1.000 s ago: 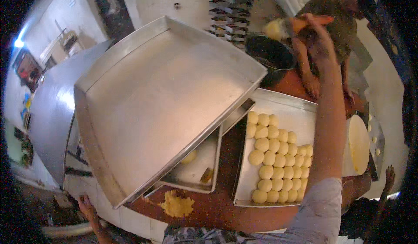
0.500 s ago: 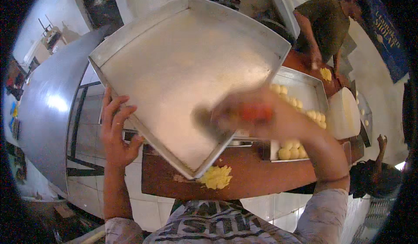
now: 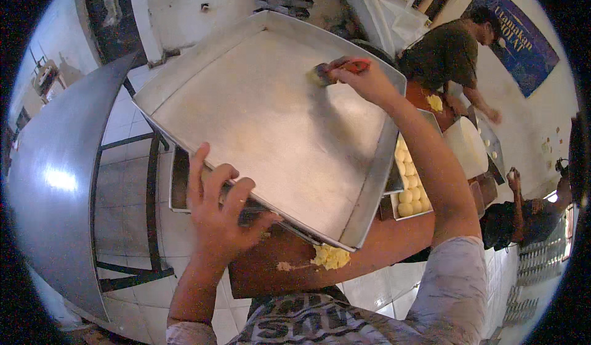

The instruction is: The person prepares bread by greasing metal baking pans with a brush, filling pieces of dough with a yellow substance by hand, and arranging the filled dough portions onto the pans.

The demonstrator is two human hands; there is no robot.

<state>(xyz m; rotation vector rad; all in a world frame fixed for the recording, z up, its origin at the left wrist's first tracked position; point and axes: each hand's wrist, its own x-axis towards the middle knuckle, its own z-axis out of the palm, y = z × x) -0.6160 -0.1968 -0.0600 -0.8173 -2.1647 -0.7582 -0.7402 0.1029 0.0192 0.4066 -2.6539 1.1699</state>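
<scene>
A large square metal baking tray point(image 3: 265, 123) with raised walls lies before me, turned at an angle over the brown tabletop. Along its near left wall, my left hand point(image 3: 225, 203) has its fingertips hooked over the rim, the thumb lower down outside. My right hand point(image 3: 363, 81) grips a brush by its red handle point(image 3: 357, 66). The dark bristles point(image 3: 320, 75) are at the tray's inner surface, toward the far right. Below the tray's near corner sits a yellow crumbly heap point(image 3: 331, 257), its kind unclear.
Trays with rows of pale dough balls point(image 3: 412, 200) stand right of my tray on the brown table point(image 3: 394, 237). Beyond are a white tub point(image 3: 465, 148) and a person point(image 3: 440, 55) at work. Another person point(image 3: 517, 225) stands far right. A shiny metal table point(image 3: 58, 178) fills the left.
My right hand has carried the brush from the near right side toward the far right. The tray appears turned, its near corner farther right. My left hand sits lower along the rim.
</scene>
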